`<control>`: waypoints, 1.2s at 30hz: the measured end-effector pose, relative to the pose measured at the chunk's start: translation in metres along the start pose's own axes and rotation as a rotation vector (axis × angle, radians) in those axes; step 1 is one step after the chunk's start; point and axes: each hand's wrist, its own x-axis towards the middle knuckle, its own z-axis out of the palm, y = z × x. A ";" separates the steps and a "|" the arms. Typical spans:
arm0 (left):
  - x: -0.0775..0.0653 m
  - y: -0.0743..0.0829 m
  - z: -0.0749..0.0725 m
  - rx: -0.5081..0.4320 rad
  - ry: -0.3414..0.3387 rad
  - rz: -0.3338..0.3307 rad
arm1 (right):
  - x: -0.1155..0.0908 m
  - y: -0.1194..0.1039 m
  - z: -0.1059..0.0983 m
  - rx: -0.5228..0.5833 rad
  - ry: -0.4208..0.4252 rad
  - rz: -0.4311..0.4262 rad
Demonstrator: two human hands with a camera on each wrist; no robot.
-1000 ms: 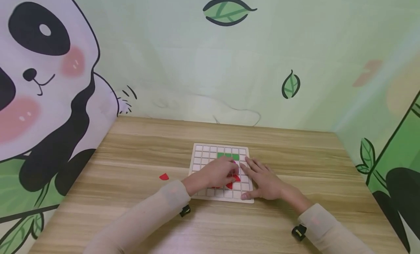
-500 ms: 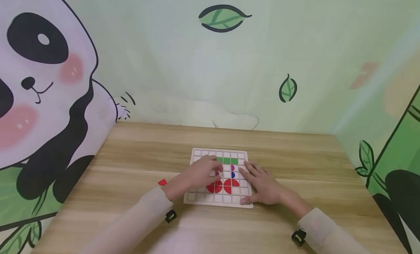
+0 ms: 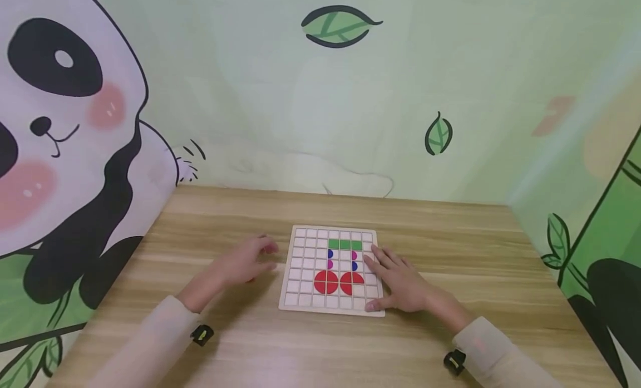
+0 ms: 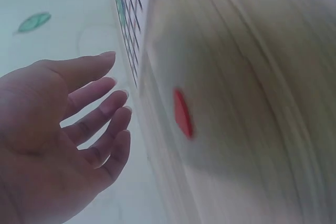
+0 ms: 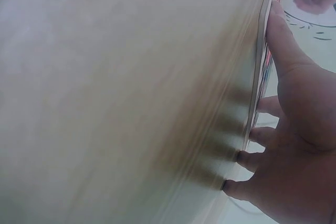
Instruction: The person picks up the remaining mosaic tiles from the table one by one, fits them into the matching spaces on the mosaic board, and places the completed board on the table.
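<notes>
A white square grid board (image 3: 303, 300) lies on the table, its cells filled in places with flat coloured pieces. Green squares (image 3: 345, 244) form a row near the top. Below them, small blue and magenta half-rounds (image 3: 330, 264) stand in two columns. At the bottom are a full red circle (image 3: 326, 282) and a red three-quarter round (image 3: 349, 283) with a white cell at its lower right. My left hand (image 3: 246, 260), fingers loosely bent and holding nothing, hovers left of the board over a loose red piece (image 4: 182, 114). My right hand (image 3: 404, 281) rests spread on the board's right edge.
The wood-grain table (image 3: 440, 232) runs back to a pale green backdrop (image 3: 240, 98) printed with leaves and a panda. Both wrists carry a small black device, one at the left cuff (image 3: 202, 335) and one at the right cuff (image 3: 454, 362).
My left hand has moved from the right-hand pieces across the board and off its left side to the loose red piece, uncovering the left column. My right hand has stayed on the board's edge.
</notes>
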 end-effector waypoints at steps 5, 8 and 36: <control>-0.014 -0.016 -0.012 0.062 0.002 -0.026 | 0.001 -0.001 -0.001 0.013 0.002 -0.001; -0.020 -0.022 -0.014 0.089 0.009 0.003 | 0.001 -0.001 0.000 0.022 -0.001 -0.002; -0.040 -0.036 -0.014 0.026 -0.047 0.031 | 0.001 -0.001 0.000 0.024 0.001 0.009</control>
